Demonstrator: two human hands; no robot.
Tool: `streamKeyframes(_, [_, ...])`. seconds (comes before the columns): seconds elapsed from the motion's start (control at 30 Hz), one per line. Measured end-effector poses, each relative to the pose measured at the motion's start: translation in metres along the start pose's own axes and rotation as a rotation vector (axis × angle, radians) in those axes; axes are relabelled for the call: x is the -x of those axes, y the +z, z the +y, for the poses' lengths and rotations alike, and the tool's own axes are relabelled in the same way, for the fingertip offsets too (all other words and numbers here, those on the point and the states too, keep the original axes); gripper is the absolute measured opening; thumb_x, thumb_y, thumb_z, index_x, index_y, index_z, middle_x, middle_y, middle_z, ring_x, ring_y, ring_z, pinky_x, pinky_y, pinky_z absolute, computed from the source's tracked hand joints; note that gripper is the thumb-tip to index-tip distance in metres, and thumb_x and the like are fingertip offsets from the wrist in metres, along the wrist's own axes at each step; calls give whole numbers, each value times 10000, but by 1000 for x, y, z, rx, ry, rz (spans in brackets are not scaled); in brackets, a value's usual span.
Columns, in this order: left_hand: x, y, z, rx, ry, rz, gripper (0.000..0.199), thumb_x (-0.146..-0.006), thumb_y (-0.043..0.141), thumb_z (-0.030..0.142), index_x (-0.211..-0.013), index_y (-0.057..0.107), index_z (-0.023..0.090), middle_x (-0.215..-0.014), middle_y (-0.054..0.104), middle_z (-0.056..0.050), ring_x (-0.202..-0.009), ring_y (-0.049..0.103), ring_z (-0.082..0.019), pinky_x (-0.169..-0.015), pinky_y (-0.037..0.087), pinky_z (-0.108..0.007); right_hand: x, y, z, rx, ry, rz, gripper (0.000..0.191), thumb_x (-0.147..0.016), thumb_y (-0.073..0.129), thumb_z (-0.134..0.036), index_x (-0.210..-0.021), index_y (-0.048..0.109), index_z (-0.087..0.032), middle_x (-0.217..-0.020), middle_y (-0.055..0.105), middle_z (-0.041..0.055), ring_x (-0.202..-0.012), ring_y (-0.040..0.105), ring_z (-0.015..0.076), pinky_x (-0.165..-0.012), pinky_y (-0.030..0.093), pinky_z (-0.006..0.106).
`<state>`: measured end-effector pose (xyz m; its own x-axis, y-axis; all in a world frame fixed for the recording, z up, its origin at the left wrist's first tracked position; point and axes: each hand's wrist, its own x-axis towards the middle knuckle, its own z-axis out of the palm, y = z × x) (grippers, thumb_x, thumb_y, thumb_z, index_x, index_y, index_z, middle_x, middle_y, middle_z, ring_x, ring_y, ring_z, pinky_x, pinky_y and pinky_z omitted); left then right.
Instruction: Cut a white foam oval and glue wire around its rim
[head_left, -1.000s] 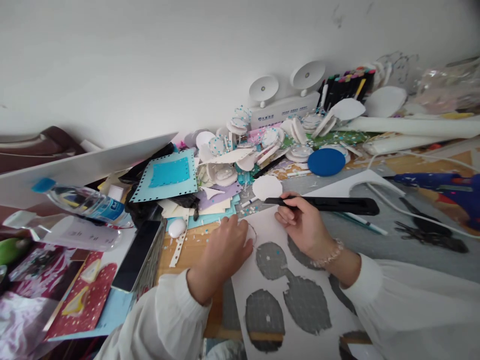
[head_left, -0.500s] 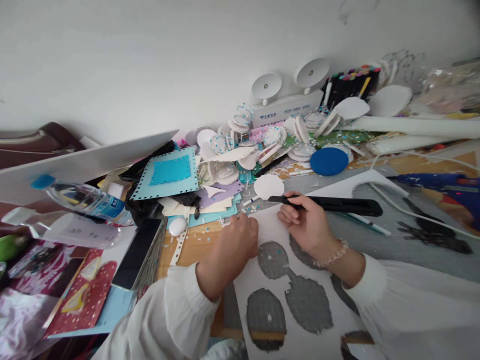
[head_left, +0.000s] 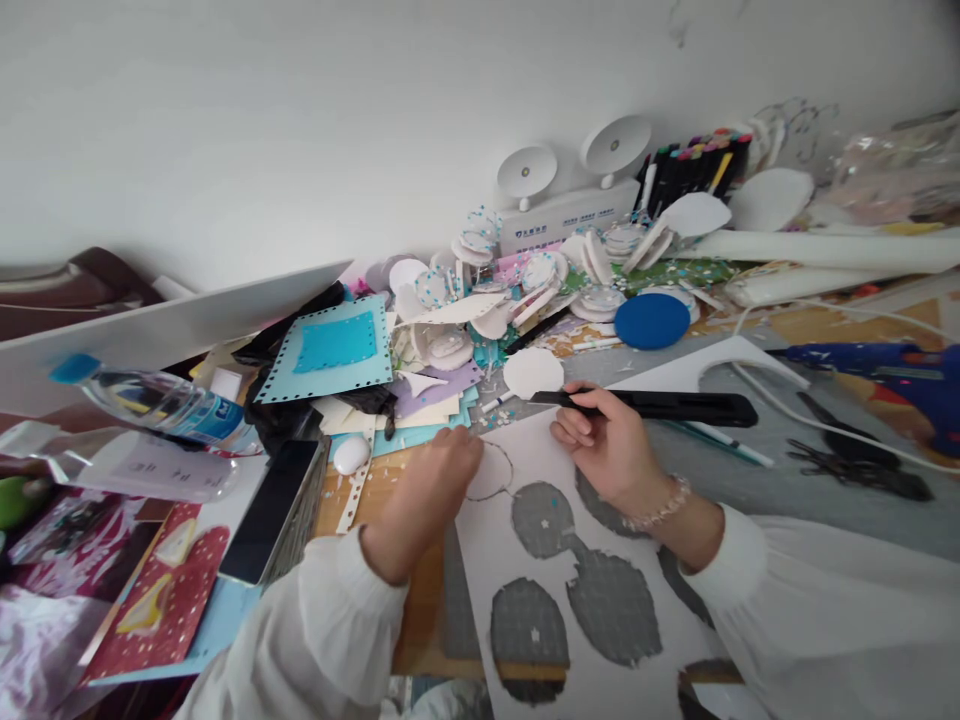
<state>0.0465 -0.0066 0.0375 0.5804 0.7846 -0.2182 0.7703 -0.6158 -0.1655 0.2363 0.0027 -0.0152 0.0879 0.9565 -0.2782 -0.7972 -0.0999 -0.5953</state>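
Note:
My right hand (head_left: 611,450) holds a black utility knife (head_left: 675,407), its tip pointing left, above a white foam sheet (head_left: 469,560) with several round holes. Near the sheet's upper left corner, a circle outline (head_left: 491,472) is cut into the surface. My left hand (head_left: 439,480) lies at that corner beside the outline, its fingers curled together; anything between them is hidden. A loose white disc (head_left: 533,374) rests just beyond the sheet, close to the knife tip.
A blue disc (head_left: 652,320) and piled white foam discs (head_left: 450,348) lie toward the wall. At right are a blue glue gun (head_left: 885,365) and black scissors (head_left: 855,445). A phone (head_left: 271,510) and bottles (head_left: 172,400) stand or lie at left.
My left hand has moved left along the sheet's edge, uncovering the circle outline. My right hand and the knife look nearly unchanged.

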Motion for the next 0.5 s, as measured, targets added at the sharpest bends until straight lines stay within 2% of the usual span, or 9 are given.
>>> streamKeyframes(0.07, [5,-1,-5,25,-3,9,159,-878,497,50,-917,614,152,-942,657,-96,-881,642,-243,-734,523,-336,0,1,0,-2,5,5,93,-647,637,-152,-709,586,-198,-380,343,-95,-377,245,53,-431,274,206])
streamKeyframes(0.13, [8,-1,-6,46,2,20,91,-910,560,207,-961,609,149,-993,658,-105,-946,635,-259,-803,524,-360,0,1,1,-3,10,10,91,-649,636,-149,-707,586,-198,-379,342,-95,-378,249,54,-433,279,206])
streamKeyframes(0.23, [7,-4,-6,58,22,19,255,-906,609,376,-993,614,137,-1014,658,-117,-964,636,-277,-804,527,-373,0,2,1,-4,15,17,88,-649,632,-143,-701,588,-199,-376,342,-94,-382,246,56,-434,283,202])
streamKeyframes(0.37, [0,-13,-7,29,88,3,274,-871,667,398,-939,638,134,-958,674,-106,-900,659,-260,-741,525,-343,0,2,1,-5,18,25,94,-636,638,-145,-703,599,-198,-372,349,-93,-383,238,56,-425,269,198])
streamKeyframes(0.5, [-7,-17,-2,-54,143,-10,241,-842,702,343,-887,661,110,-901,687,-119,-849,667,-260,-676,509,-326,0,2,1,-6,21,29,89,-635,639,-146,-701,603,-193,-372,348,-93,-381,239,53,-421,258,199])
